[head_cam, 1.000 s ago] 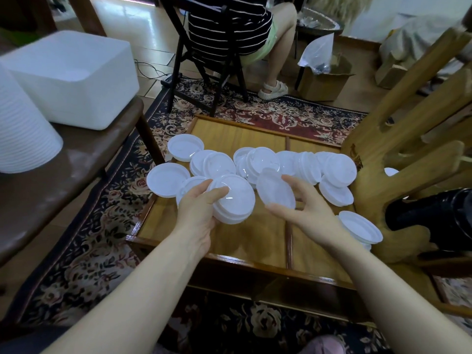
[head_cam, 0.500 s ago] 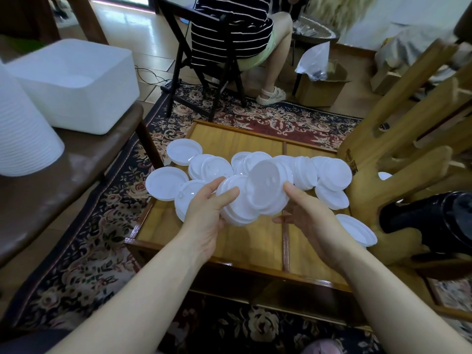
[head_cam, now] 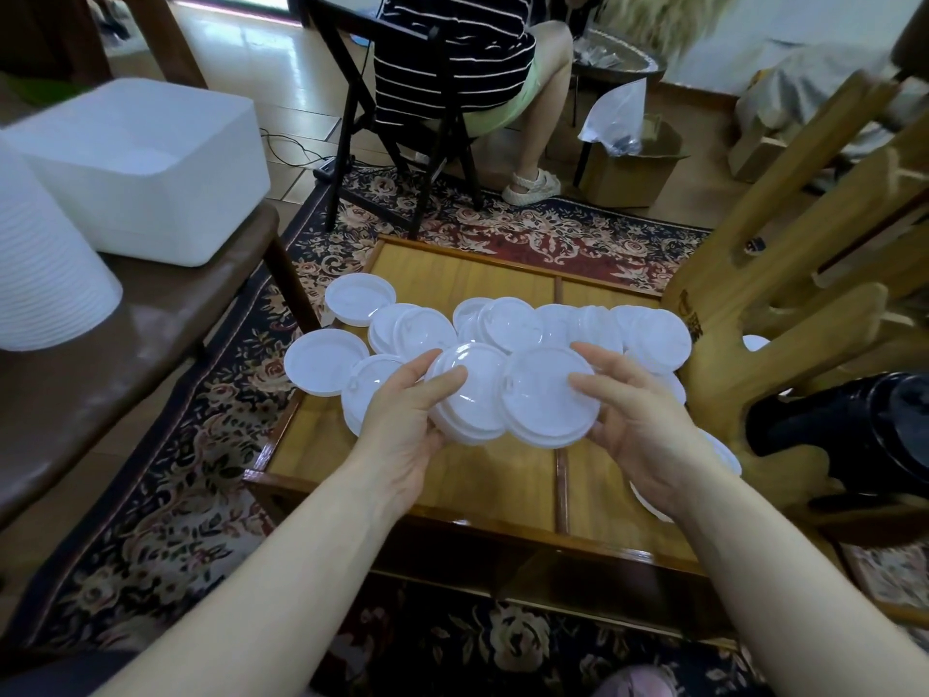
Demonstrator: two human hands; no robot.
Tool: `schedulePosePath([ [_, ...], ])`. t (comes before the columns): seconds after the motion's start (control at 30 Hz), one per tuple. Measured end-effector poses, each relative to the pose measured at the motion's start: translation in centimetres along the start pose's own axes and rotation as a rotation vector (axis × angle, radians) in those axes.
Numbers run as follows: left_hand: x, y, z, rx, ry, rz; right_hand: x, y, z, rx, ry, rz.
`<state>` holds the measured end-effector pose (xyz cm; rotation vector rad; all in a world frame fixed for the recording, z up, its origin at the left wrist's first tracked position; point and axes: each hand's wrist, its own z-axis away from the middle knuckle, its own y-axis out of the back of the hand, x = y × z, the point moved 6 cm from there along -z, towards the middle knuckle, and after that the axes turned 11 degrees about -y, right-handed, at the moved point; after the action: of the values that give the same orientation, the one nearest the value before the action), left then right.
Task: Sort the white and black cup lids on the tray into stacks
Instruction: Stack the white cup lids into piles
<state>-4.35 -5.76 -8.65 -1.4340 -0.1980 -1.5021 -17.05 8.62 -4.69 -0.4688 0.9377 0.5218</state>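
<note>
At frame centre, above the tray [head_cam: 502,475], the left hand [head_cam: 402,435] grips a small stack of white lids [head_cam: 470,394]; the right hand [head_cam: 638,420] pinches one lid [head_cam: 550,399]. They look light, thin and slippery; rims are probably the best hold.

Floral rug [head_cam: 166,495], tiled floor [head_cam: 281,88], black chair [head_cam: 402,128]

White cup lids [head_cam: 507,324] lie on a honey-yellow wooden tray [head_cam: 452,274]. The rug [head_cam: 166,500] has a cream floral pattern on black and red. The seated person's shirt [head_cam: 452,47] is black with white stripes.
</note>
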Motion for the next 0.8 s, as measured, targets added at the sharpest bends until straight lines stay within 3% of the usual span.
schedulePosePath([
  [0.1,0.0,-0.1,0.1,-0.018,-0.001,-0.02,0.7,-0.2,-0.2,0.001,-0.01,0.038],
  [0.3,-0.4,-0.8,0.4,-0.131,0.024,-0.041,0.3,-0.6,-0.5,-0.068,-0.022,-0.173],
  [0.57,-0.9,-1.3,0.9,-0.162,0.073,0.036,-0.1,-0.7,0.3,0.175,0.235,0.279],
  [0.8,-0.8,-1.4,1.1,-0.17,0.073,0.035,0.7,-1.2,0.2,0.123,0.188,0.442],
])
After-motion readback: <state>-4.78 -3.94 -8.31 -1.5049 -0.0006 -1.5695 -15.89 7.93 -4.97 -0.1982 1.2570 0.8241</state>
